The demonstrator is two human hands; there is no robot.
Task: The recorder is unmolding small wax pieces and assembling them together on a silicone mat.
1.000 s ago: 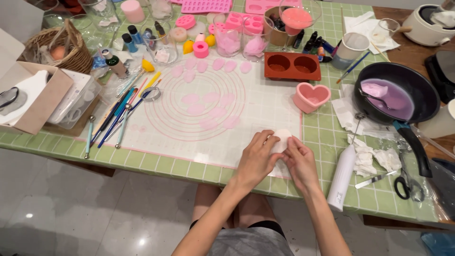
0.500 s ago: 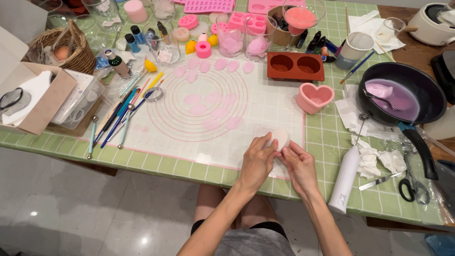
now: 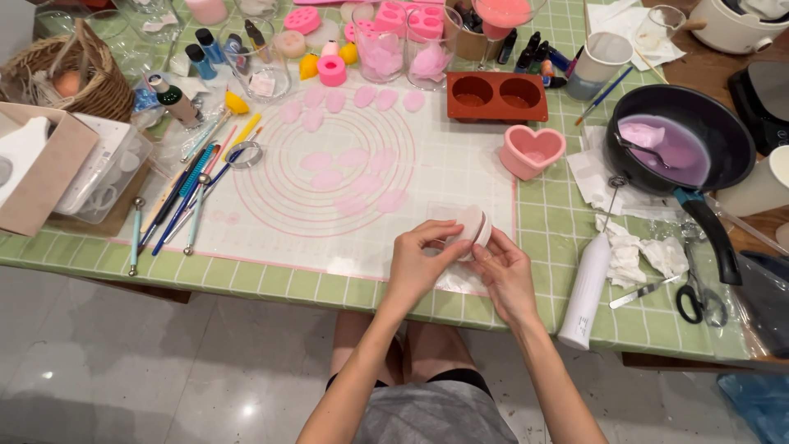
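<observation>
Holding pale pink disc (image 3: 472,226) upright between both hands at near edge of white mat (image 3: 460,164), over green checked bench (image 3: 246,279). Left hand (image 3: 421,261) closing its grip on disc's left rim; right hand (image 3: 505,270) pinching right rim with fingertips. Lying just right of hands: white bottle (image 3: 585,292), no label readable. Sitting beyond: pink heart mould (image 3: 532,150), black pan (image 3: 679,141). Resting at far left: brown cardboard box (image 3: 45,177).

Matt silicone mat (image 3: 444,164); glossy black pan (image 3: 723,131); woven wicker basket (image 3: 90,86).
</observation>
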